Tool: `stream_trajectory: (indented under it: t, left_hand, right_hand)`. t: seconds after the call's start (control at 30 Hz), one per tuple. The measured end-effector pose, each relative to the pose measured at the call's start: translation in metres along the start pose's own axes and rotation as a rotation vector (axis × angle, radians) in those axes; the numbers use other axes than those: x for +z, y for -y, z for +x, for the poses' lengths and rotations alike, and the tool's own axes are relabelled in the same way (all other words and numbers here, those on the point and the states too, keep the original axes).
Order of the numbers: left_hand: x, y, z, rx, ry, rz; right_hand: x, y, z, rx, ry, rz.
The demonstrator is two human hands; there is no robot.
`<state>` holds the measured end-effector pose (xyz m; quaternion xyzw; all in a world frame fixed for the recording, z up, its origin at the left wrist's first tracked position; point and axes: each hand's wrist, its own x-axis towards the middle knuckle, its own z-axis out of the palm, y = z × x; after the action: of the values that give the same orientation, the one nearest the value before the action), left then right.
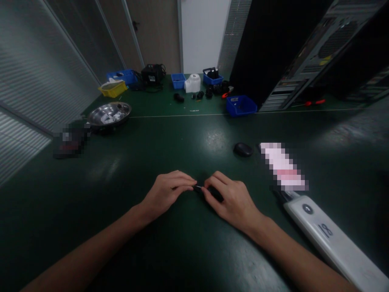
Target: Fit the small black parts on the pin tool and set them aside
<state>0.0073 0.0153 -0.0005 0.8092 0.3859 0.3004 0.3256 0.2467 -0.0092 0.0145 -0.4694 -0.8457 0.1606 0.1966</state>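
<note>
One left hand, one right hand — both pinching one dark object — four blue bins beyond

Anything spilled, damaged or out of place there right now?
Nothing looks spilled or damaged. Slightly untidy: black parts lie loose on the table near the blue bins, not inside. The dark piece between the left hand and right hand is too hidden to judge.

The lighting is dim. Pale glare spots the counter near centre and at lower right; the blinds brighten at left (duller higher up). Shapes lean and soften toward the edges, and mosaic blocks hide patches.
</note>
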Motion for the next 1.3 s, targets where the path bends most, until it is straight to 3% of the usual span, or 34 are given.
stream_trajectory:
  t: [0.23,0.5,0.7,0.9,1.03,1.17,1.3]
  left_hand:
    - [0.003,-0.001,-0.004,0.131,0.029,0.141]
    - [0.002,-0.007,-0.001,0.056,0.070,0.021]
    - [0.002,-0.010,-0.001,0.048,0.078,0.231]
    - [0.006,-0.013,0.001,0.006,0.215,0.471]
    - [0.007,-0.013,0.002,-0.035,0.252,0.495]
    - [0.000,-0.013,0.001,-0.064,0.257,0.470]
    - [-0.015,-0.012,0.000,-0.003,0.294,0.410]
  right_hand:
    - [-0.002,0.001,-0.001,-0.067,0.022,-0.105]
    - [0.005,0.000,-0.001,-0.026,-0.043,0.137]
    - [0.003,-0.004,0.000,0.010,-0.094,0.049]
    - [0.003,-0.008,0.002,0.085,-0.060,-0.112]
    - [0.001,-0.007,0.001,0.112,-0.031,-0.172]
    - [-0.004,-0.005,0.001,0.174,-0.053,-0.203]
    - [-0.006,-0.005,0.001,0.205,-0.064,-0.199]
